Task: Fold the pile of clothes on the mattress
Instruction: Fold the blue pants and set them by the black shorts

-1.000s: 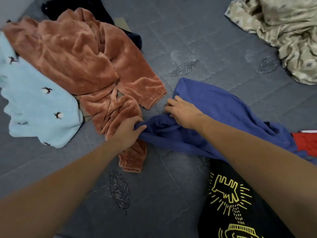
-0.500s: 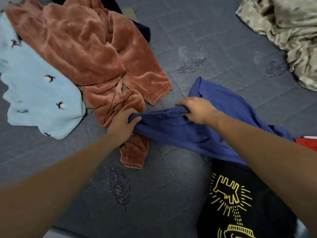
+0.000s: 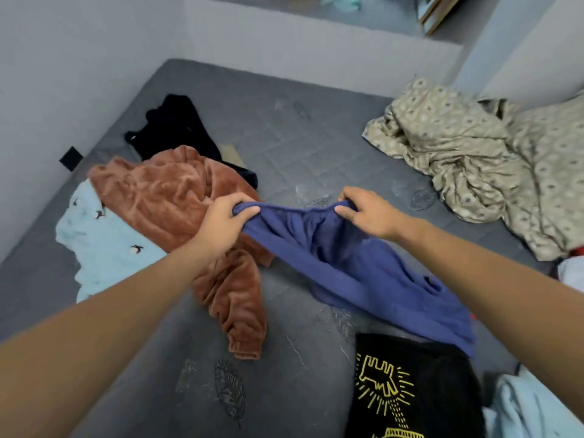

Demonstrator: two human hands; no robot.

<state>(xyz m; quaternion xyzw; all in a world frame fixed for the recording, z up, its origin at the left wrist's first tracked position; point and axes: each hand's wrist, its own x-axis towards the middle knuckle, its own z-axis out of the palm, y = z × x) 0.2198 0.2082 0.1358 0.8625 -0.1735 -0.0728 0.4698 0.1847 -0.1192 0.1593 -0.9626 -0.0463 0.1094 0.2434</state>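
Both hands, the left hand (image 3: 225,223) and right hand (image 3: 368,213), pinched the blue garment (image 3: 357,273) along its top edge; it hung limp, light and easily held there.

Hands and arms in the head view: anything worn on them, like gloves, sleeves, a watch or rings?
Nothing worn shows. The left hand and right hand are bare, with no gloves, and no rings can be made out. Both forearms are uncovered from wrist to the frame edge: no sleeves, watch, bands or markings visible.
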